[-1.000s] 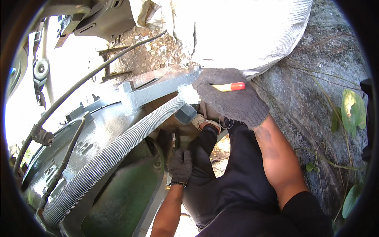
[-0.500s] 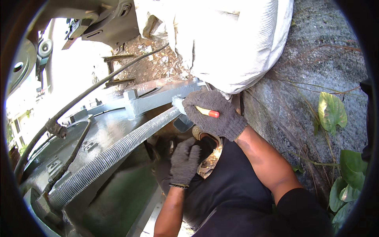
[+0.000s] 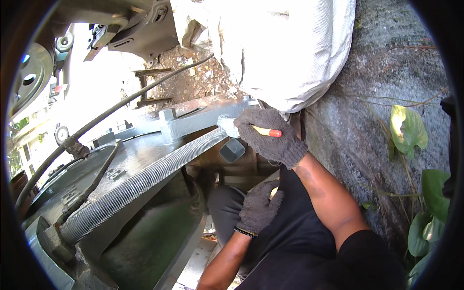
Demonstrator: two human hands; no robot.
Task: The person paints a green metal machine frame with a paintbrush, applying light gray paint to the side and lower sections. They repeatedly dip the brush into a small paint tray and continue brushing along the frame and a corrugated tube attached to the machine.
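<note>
My right hand, in a dark grey knitted glove, is closed around a paintbrush with a yellow, red-tipped handle. Its pale, paint-coated bristles touch the upper end of a long grey threaded rod, beside a grey-painted beam. The rod slants down to a large nut at lower left. My left hand, gloved alike, rests by my legs with its fingers apart. A pale yellow patch shows between thumb and fingers; I cannot tell what it is. A square grey-blue piece lies just below the bristles.
A big white woven sack bulges at the top, against a rough grey rock surface on the right. A dark cable crosses the left side above the grey-painted machine body. Green leaves hang at the right.
My left hand has shifted right, across my legs. My right hand keeps the brush at the rod's upper end; the whole view has moved slightly, uncovering more of the square grey-blue piece.
</note>
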